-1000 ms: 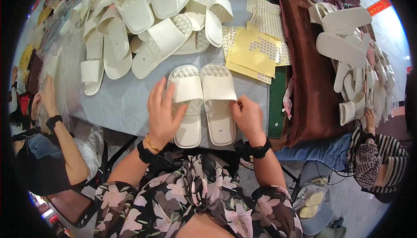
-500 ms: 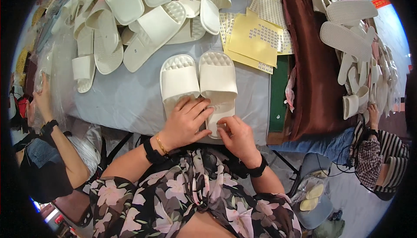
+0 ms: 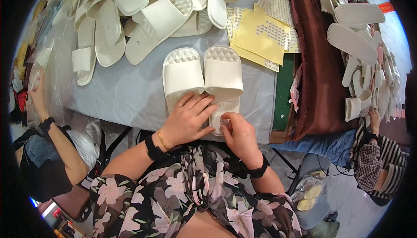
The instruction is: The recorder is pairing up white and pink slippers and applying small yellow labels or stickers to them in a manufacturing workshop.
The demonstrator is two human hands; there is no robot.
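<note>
Two cream slide slippers lie side by side before me on the grey-covered table, toes pointing away: the left slipper and the right slipper. My left hand rests palm down over their heel halves, fingers stretched out, covering much of the left one's insole. Over the right slipper's heel, my right hand has its fingers curled, index and thumb at a small clear sticker with dark print. Whether the sticker is fully stuck down cannot be seen.
A pile of cream slippers fills the table's far left. Yellow sticker sheets lie at the far right. Brown shiny cloth separates me from more slippers. Co-workers' hands show at left and right.
The sticker now shows beside my right fingertips, where they hid it before. My hands stay nearly in place over the slippers. The view has shifted slightly.
</note>
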